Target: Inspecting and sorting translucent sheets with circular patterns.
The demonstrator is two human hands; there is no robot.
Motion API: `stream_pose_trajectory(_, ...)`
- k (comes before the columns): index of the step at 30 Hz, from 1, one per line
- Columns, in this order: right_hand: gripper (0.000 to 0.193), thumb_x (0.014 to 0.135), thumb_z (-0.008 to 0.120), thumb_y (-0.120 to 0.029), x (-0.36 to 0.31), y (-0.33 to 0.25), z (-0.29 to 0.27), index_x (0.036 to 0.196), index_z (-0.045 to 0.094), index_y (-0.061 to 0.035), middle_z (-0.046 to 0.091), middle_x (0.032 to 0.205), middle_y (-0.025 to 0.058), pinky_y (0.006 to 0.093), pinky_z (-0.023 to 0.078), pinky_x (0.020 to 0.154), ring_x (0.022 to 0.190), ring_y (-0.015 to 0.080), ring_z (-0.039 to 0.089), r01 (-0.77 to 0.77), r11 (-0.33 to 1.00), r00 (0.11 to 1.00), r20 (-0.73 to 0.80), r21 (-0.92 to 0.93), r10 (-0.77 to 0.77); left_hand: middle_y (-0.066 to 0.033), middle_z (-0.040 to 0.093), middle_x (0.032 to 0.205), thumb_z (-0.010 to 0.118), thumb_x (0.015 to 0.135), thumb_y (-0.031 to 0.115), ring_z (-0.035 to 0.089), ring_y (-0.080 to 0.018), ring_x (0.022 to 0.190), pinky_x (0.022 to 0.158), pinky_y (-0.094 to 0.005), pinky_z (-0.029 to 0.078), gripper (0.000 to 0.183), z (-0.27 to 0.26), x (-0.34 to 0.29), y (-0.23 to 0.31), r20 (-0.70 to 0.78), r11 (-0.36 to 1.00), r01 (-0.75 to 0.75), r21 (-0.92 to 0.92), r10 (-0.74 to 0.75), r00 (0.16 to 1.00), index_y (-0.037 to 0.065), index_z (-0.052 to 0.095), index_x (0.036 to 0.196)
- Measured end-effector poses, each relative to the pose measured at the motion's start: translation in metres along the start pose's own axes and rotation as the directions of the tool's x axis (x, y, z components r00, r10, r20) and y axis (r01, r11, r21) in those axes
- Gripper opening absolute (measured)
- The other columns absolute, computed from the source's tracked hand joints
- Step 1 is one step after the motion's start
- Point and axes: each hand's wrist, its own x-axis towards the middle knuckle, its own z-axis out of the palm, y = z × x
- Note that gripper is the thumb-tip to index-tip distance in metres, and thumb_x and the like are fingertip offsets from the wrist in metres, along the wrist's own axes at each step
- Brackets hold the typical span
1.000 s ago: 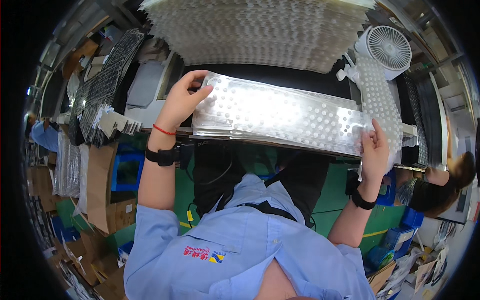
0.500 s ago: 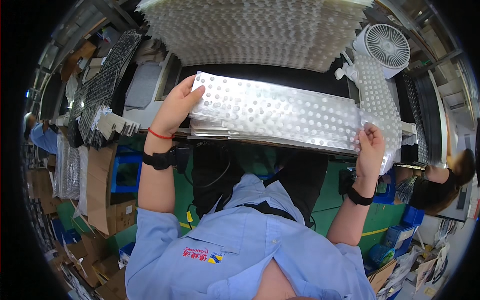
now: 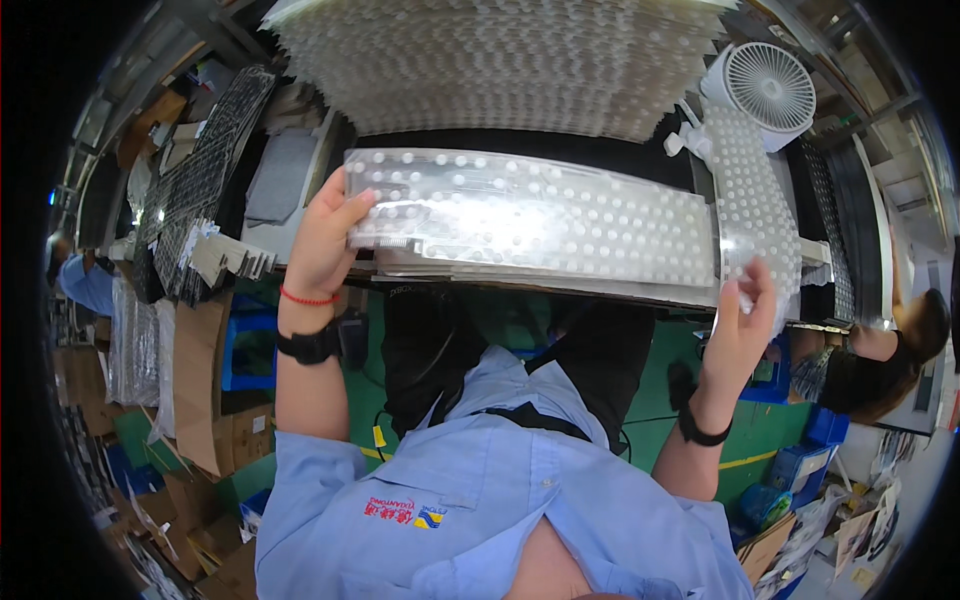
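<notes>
Lifting the long clear bumpy tray [image 3: 530, 215] higher than a moment ago, we now hold it in the middle of the frame, above the counter [image 3: 640, 292]. Our left hand [image 3: 325, 240] grips its left end. Our right hand [image 3: 740, 310] pinches its right corner. It looks picked up now.

Both forearms reach up from the lower edge. The left hand [image 3: 325, 240] is raised with the fingers curled and the thumb pressed forward. The right hand [image 3: 738, 320] is lifted, its fingers pinched together.
</notes>
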Motion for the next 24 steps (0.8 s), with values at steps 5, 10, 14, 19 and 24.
stream_pose_trajectory(5,0.04,0.1,0.047,-0.027,-0.056,-0.016,0.012,0.131,0.048,-0.0008,0.061,0.115,0.0138,0.0294,0.05,0.079,0.097,0.0179,0.06,-0.703,0.595,0.6,0.773,0.389,0.205,-0.0142,0.055,0.125,0.051,0.091,0.004,0.058,-0.0208,0.112,0.094,-0.035,0.048,0.044,0.037,-0.038,-0.01,-0.099,0.974,-0.069,-0.215,0.049,0.994,0.0,0.039,0.133)
stream_pose_trajectory(10,0.058,0.101,0.043,-0.03,-0.071,-0.027,0.036,0.147,0.018,-0.004,0.05,0.131,0.0181,0.0342,0.05,0.087,0.11,0.0237,0.057,-0.802,0.393,0.536,0.832,0.449,0.143,-0.0175,0.046,0.137,0.064,0.081,0.002,0.045,-0.0296,0.128,0.108,-0.043,0.035,0.068,0.077,-0.079,-0.041,0.196,0.967,0.054,-0.248,-0.004,0.981,0.0,0.03,0.139)
stream_pose_trajectory(14,0.048,0.101,0.04,-0.018,-0.068,-0.05,0.042,0.142,0.024,-0.0005,0.047,0.135,0.0166,0.04,0.047,0.095,0.118,0.0238,0.053,-0.768,0.301,0.634,0.738,0.565,0.233,-0.0143,0.023,0.151,0.082,0.07,0.014,0.028,-0.0184,0.135,0.109,-0.0362,0.027,0.097,0.087,-0.09,-0.052,0.661,0.992,0.114,0.058,-0.124,0.74,-0.002,0.021,0.144)
stream_pose_trajectory(19,0.053,0.091,0.044,0.005,-0.068,-0.043,0.031,0.141,0.026,-0.0007,0.046,0.137,0.0155,0.0379,0.042,0.102,0.122,0.0232,0.051,-0.64,0.35,0.768,0.58,0.684,0.271,-0.0148,0.042,0.141,0.087,0.062,0.043,0.042,-0.0222,0.129,0.107,-0.0369,0.033,0.112,0.091,-0.078,-0.058,0.81,0.925,0.379,0.022,-0.239,0.536,-0.001,0.025,0.144)
stream_pose_trajectory(24,0.059,0.087,0.046,0.008,-0.032,-0.04,-0.013,0.143,0.029,0.0021,0.048,0.135,0.0118,0.0323,0.037,0.103,0.123,0.0177,0.048,-0.621,0.572,0.723,0.674,0.536,0.153,-0.0171,0.042,0.14,0.081,0.062,0.058,0.048,-0.029,0.125,0.104,-0.0428,0.038,0.111,0.087,-0.074,-0.051,0.751,0.959,0.28,-0.039,-0.157,0.641,0.005,0.028,0.144)
